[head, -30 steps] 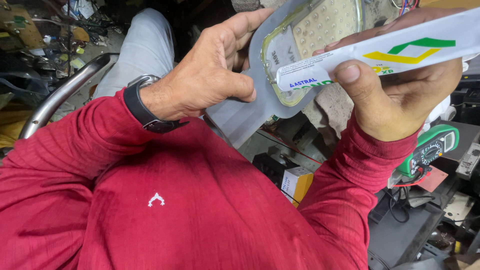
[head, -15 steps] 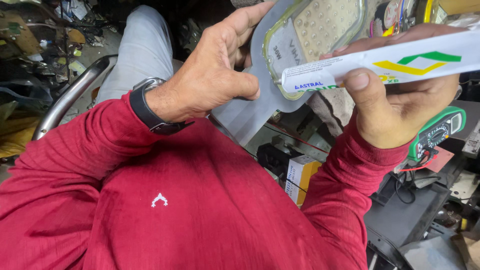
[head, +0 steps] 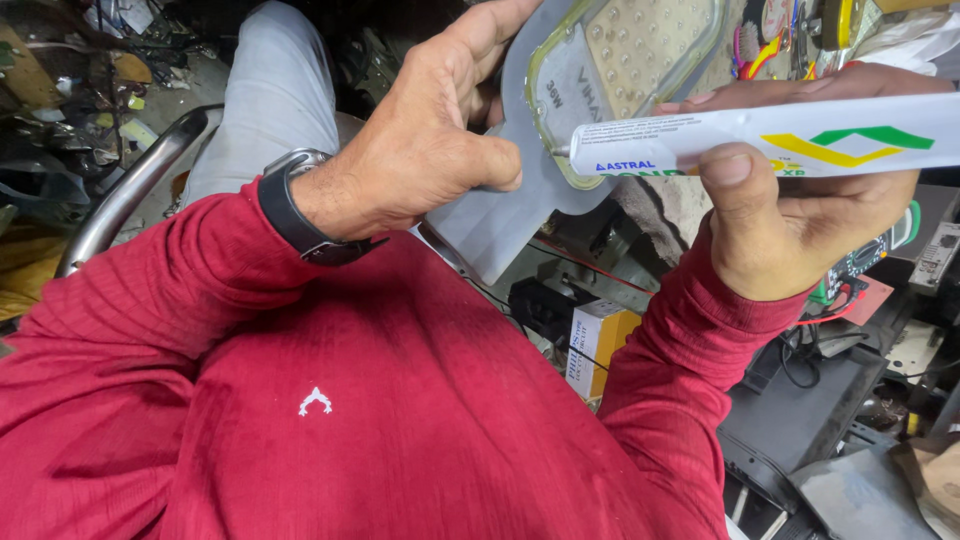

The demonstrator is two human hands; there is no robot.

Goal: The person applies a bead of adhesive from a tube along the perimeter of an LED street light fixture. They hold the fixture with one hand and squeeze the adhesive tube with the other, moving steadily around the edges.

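The left hand [head: 420,150] has a firm grip on a flat grey metal lamp housing with a pale studded light panel [head: 560,120], thumb pressed on its near face and fingers curled behind its edge at about ten o'clock of the panel; the housing is held up in the air over the lap, tilted toward the camera. The right hand [head: 800,215] is closed around a long white squeeze tube with a green and yellow mark [head: 760,140], thumb on its near side, and the nozzle touches the yellowish bead that rings the panel at roughly seven o'clock. Since nothing props the housing, a tremor in either hand could, I judge, drag the nozzle off the seam and smear paste over the panel; too hard a squeeze could flood the joint, and the left thumb lies close enough to the bead to pick some up. A black wristwatch [head: 300,215] sits on the red sleeve. No bench carries the work; below, toward five o'clock, stand a small yellow and white carton [head: 600,345] and dark equipment cases [head: 800,420]. A green handheld meter [head: 870,255] peeks out under the right hand, a curved steel chair tube [head: 130,190] runs at nine o'clock, and cluttered scrap fills the floor at ten o'clock.
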